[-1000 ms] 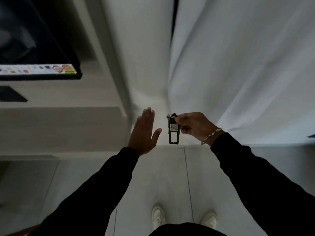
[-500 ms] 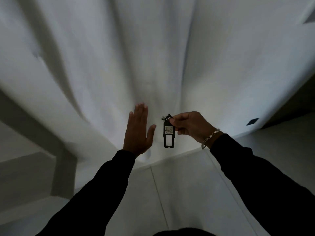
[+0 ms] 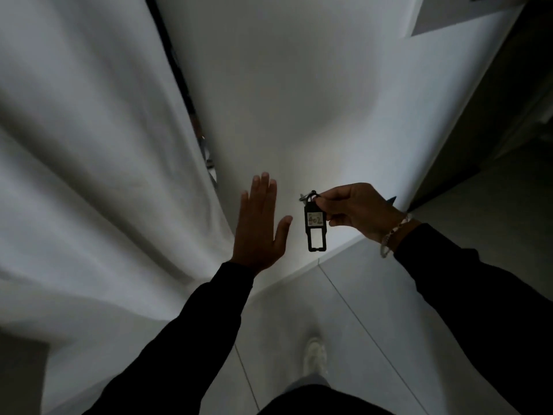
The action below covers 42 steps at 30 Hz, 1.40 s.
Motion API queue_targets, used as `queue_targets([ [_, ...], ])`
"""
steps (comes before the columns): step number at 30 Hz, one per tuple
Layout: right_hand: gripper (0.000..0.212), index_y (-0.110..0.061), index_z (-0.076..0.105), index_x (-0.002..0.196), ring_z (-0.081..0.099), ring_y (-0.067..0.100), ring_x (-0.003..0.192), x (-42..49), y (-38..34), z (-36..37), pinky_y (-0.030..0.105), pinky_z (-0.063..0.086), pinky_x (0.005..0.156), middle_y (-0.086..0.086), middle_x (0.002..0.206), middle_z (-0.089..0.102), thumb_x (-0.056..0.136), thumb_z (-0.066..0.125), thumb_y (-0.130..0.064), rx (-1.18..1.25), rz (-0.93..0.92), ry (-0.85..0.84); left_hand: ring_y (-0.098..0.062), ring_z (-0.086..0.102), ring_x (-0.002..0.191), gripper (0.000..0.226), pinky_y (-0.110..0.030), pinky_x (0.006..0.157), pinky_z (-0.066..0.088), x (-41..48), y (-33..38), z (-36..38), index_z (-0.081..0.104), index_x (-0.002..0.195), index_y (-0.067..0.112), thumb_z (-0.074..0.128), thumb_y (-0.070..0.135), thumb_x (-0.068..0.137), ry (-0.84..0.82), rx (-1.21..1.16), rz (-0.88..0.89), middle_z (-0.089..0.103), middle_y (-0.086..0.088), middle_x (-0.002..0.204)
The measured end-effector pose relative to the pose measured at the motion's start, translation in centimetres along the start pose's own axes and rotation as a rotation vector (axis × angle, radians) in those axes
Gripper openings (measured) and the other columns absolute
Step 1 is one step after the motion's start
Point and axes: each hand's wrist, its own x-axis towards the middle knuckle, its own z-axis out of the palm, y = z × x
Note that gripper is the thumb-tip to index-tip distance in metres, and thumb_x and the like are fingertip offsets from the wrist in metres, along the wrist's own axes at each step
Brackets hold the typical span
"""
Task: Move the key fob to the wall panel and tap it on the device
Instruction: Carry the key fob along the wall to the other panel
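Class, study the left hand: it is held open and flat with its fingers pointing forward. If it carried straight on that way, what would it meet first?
Most likely the white wall. The left hand has nothing else visibly ahead, though depth is unclear.

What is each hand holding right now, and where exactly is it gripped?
The right hand pinches the black key fob near its top end, by the ring, so it hangs down. The left hand is open and flat, holding nothing.

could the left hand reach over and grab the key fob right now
Probably yes. The left hand is open and empty, raised beside the key fob, which dangles from the right hand. Only open air shows between them.
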Motion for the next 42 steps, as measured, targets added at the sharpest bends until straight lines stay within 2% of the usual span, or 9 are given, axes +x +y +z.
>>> queue_targets([
  [6, 0.006, -0.013, 0.076, 0.084, 0.063, 0.008, 0.06, 4.0, -1.2, -7.3, 0.02, 0.055, 0.057, -0.001, 0.07, 0.074, 0.081, 0.071, -0.014, 0.009, -0.041, -0.011, -0.031, 0.002, 0.158, 0.068, -0.049, 0.13, 0.002, 7.0, 1.4, 5.2, 0.016, 0.156, 0.0, 0.034, 0.038, 0.103, 0.097, -0.028, 0.066, 0.01, -0.019, 0.168],
  [10, 0.005, -0.015, 0.077, 0.08, 0.063, 0.011, 0.061, 6.9, -3.0, -12.4, 0.02, 0.056, 0.057, 0.004, 0.071, 0.073, 0.077, 0.073, -0.015, 0.036, -0.032, 0.033, -0.029, -0.002, 0.158, 0.069, -0.051, 0.129, 0.0, 12.4, 2.9, 8.1, 0.014, 0.157, 0.003, 0.034, 0.039, 0.102, 0.086, -0.086, 0.093, 0.007, -0.015, 0.168],
  [12, 0.014, -0.011, 0.076, 0.082, 0.062, 0.015, 0.063, 8.1, -3.5, -14.8, 0.02, 0.057, 0.056, 0.01, 0.076, 0.071, 0.07, 0.075, -0.018, 0.045, -0.028, 0.064, -0.03, -0.001, 0.158, 0.069, -0.053, 0.129, 0.001, 14.5, 3.6, 9.3, 0.014, 0.157, 0.003, 0.034, 0.04, 0.102, 0.059, -0.097, 0.107, 0.008, -0.016, 0.168],
  [16, 0.004, -0.012, 0.075, 0.081, 0.063, 0.017, 0.065, 10.1, -4.2, -19.8, 0.018, 0.056, 0.056, 0.007, 0.073, 0.072, 0.081, 0.071, -0.012, 0.022, -0.019, 0.108, -0.032, 0.001, 0.158, 0.069, -0.052, 0.128, 0.0, 19.3, 5.9, 11.8, 0.016, 0.156, 0.0, 0.034, 0.038, 0.102, 0.043, -0.128, 0.144, 0.011, -0.02, 0.168],
  [22, 0.008, -0.016, 0.076, 0.08, 0.061, 0.011, 0.061, 12.5, -5.6, -27.9, 0.019, 0.054, 0.056, 0.001, 0.071, 0.072, 0.083, 0.07, -0.011, 0.057, -0.066, 0.112, -0.032, 0.0, 0.158, 0.068, -0.05, 0.128, -0.001, 26.0, 10.2, 16.1, 0.016, 0.156, 0.0, 0.036, 0.035, 0.102, 0.104, -0.176, 0.134, 0.012, -0.021, 0.167],
  [31, 0.007, -0.018, 0.075, 0.079, 0.061, 0.025, 0.075, 13.9, -8.8, -42.0, 0.023, 0.057, 0.062, 0.013, 0.082, 0.072, 0.081, 0.071, -0.012, -0.009, -0.18, 0.111, -0.029, 0.0, 0.157, 0.069, -0.056, 0.127, 0.004, 36.5, 19.4, 22.3, 0.018, 0.156, 0.0, 0.038, 0.036, 0.101, 0.217, -0.116, 0.121, 0.012, -0.02, 0.167],
  [34, 0.005, -0.015, 0.074, 0.085, 0.061, 0.028, 0.082, 14.2, -10.4, -46.3, 0.024, 0.057, 0.065, 0.028, 0.102, 0.07, 0.083, 0.07, -0.014, -0.039, -0.199, 0.084, -0.031, 0.0, 0.157, 0.068, -0.055, 0.127, 0.003, 39.3, 22.1, 23.3, 0.018, 0.156, 0.0, 0.039, 0.035, 0.101, 0.259, -0.095, 0.115, 0.012, -0.02, 0.167],
  [39, 0.012, -0.007, 0.073, 0.093, 0.061, 0.018, 0.075, 16.0, -12.1, -51.6, 0.021, 0.056, 0.061, 0.012, 0.089, 0.071, 0.083, 0.069, -0.014, -0.053, -0.24, 0.045, -0.034, 0.002, 0.157, 0.068, -0.057, 0.127, 0.005, 43.4, 24.6, 24.3, 0.019, 0.156, 0.0, 0.04, 0.033, 0.101, 0.327, -0.074, 0.119, 0.013, -0.021, 0.167],
  [42, 0.007, -0.012, 0.074, 0.089, 0.064, 0.023, 0.082, 17.7, -12.9, -53.9, 0.023, 0.057, 0.065, 0.009, 0.089, 0.073, 0.083, 0.069, -0.015, -0.045, -0.257, 0.033, -0.036, 0.003, 0.157, 0.068, -0.058, 0.127, 0.005, 46.0, 25.5, 25.0, 0.02, 0.155, -0.002, 0.04, 0.033, 0.101, 0.356, -0.059, 0.116, 0.014, -0.023, 0.166],
])
